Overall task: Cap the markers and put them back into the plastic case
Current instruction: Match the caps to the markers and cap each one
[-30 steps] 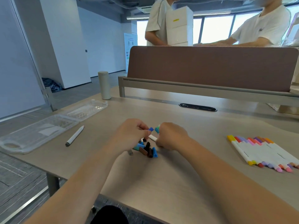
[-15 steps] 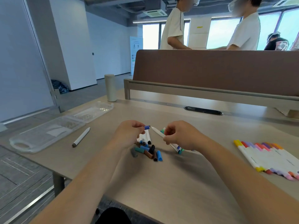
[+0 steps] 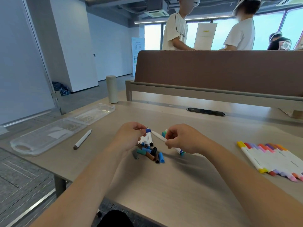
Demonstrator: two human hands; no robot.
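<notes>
**A:** Markers, nearest entry first?

**B:** Loose caps (image 3: 150, 153), a small heap on the tabletop (image 3: 180, 185) just below the hands. Colours: blue, teal, brown, black.

**A:** In hand?

**B:** One white-barrelled marker (image 3: 158, 135), uncapped, tip pointing left. The right hand (image 3: 183, 140) pinches its barrel, and more markers seem bunched in the same grip. The left hand (image 3: 129, 136) pinches a blue cap (image 3: 148, 130) just off the tip, not yet seated.

**A:** Handling?

**B:** Judged light, stiff, smooth plastic. Take the barrel near the tip end and the cap by its closed end. The push fit probably needs the two lined up straight, and small caps may roll or slip.

**A:** Further out?

**B:** A few uncapped markers (image 3: 147, 140) lie under the left hand. At right is a row of capped markers (image 3: 270, 159), white barrels with ends in yellow, red, pink, purple and orange. At left is a single marker (image 3: 82, 139) beside the clear plastic case (image 3: 49, 136), which lies open near the tabletop's left edge. Beyond these stand a pale bottle (image 3: 112, 89) and a brown divider (image 3: 213, 71).
</notes>
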